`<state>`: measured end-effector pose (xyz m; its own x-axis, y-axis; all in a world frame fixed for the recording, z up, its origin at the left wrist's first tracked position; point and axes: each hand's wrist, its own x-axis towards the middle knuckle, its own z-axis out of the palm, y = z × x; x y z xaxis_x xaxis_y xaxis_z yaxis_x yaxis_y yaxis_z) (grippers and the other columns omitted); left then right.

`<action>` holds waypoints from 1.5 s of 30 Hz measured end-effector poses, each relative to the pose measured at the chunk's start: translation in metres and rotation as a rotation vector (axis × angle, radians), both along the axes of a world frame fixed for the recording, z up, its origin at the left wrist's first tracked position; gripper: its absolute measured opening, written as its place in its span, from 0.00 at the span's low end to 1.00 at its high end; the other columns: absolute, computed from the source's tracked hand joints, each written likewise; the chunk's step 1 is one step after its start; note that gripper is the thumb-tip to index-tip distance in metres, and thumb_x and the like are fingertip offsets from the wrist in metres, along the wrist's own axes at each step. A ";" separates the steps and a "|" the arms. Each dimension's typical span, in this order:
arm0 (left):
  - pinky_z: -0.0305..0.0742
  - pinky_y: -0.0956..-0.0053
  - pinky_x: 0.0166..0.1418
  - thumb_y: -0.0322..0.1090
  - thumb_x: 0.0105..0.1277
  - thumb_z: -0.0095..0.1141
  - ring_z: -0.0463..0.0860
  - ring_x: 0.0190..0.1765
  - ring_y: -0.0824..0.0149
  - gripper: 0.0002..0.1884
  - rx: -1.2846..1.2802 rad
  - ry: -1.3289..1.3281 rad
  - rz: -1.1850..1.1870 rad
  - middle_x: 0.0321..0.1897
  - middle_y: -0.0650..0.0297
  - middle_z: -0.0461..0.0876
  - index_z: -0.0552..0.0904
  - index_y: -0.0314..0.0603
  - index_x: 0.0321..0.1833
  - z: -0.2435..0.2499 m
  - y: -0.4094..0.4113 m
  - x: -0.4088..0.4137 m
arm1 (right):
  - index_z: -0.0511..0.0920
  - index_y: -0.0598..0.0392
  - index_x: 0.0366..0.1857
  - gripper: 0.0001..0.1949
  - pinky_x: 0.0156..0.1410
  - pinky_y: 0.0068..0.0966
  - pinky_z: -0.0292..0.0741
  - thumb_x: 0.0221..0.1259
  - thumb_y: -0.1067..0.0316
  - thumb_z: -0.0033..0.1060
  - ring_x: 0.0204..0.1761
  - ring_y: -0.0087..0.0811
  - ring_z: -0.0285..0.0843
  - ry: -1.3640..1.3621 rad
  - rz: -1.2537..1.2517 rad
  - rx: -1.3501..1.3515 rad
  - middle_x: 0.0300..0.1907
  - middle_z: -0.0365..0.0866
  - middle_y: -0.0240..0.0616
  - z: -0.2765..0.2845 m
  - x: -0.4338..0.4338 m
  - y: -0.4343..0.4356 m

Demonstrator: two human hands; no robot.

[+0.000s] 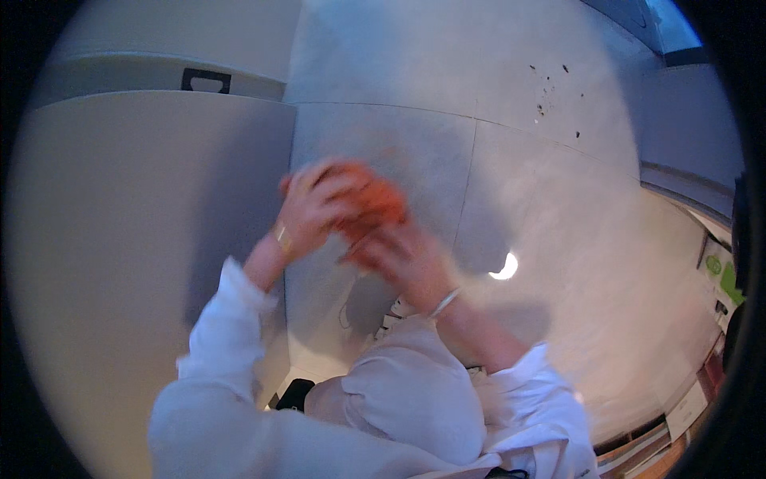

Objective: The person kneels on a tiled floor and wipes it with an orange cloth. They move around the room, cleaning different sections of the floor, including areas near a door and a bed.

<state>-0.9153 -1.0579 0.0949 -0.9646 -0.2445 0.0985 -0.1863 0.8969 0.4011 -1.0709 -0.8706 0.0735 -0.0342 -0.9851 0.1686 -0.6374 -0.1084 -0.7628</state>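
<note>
A bunched orange thing (383, 197), which looks like cloth, is between my two hands over the floor. It is blurred, so its exact kind does not show. From the left, my left hand (314, 206) lies over it with fingers bent around it, a gold-coloured band at the wrist. Lower and to the right, my right hand (410, 257) grips its near edge, with a pale bracelet (444, 302) on that wrist. Both forearms come out of white sleeves.
At the left stands a light cabinet front (125, 239) with a black-framed handle (206, 81) above it. Jointed floor tiles (383, 132) carry small dark bits (541, 111) at upper right. A bright crescent of light (505, 266) lies on the floor. Grey furniture (688, 120) edges the right.
</note>
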 end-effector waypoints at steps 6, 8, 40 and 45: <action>0.38 0.37 0.71 0.33 0.50 0.63 0.36 0.75 0.37 0.40 0.081 -0.702 0.824 0.75 0.52 0.40 0.64 0.64 0.69 -0.083 0.153 0.153 | 0.79 0.35 0.49 0.15 0.56 0.47 0.67 0.58 0.58 0.52 0.65 0.38 0.59 0.171 0.396 0.268 0.63 0.66 0.31 -0.057 0.127 0.070; 0.34 0.36 0.71 0.35 0.49 0.63 0.30 0.75 0.35 0.47 0.147 -0.769 0.989 0.76 0.49 0.33 0.55 0.63 0.75 -0.113 0.167 0.143 | 0.79 0.34 0.49 0.15 0.57 0.47 0.66 0.58 0.57 0.52 0.65 0.37 0.59 0.209 0.437 0.320 0.63 0.65 0.29 -0.062 0.115 0.067; 0.32 0.32 0.69 0.59 0.47 0.68 0.28 0.74 0.34 0.60 0.241 -0.539 0.863 0.75 0.42 0.26 0.43 0.53 0.77 -0.108 0.220 0.120 | 0.79 0.39 0.45 0.14 0.54 0.37 0.70 0.54 0.61 0.55 0.61 0.36 0.65 0.239 0.351 0.463 0.55 0.73 0.28 -0.053 0.067 0.053; 0.26 0.31 0.68 0.67 0.40 0.69 0.22 0.73 0.33 0.67 0.522 -0.609 0.803 0.72 0.37 0.22 0.38 0.54 0.76 -0.115 0.197 0.030 | 0.78 0.39 0.47 0.15 0.55 0.39 0.70 0.53 0.63 0.54 0.60 0.36 0.65 0.282 0.093 0.358 0.54 0.73 0.26 -0.064 0.017 0.068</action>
<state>-0.8855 -0.8605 -0.0204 -0.3634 -0.6877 -0.6285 -0.9240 0.1801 0.3373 -1.0543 -0.8027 0.0090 0.0553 -0.9797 -0.1927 -0.8253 0.0638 -0.5611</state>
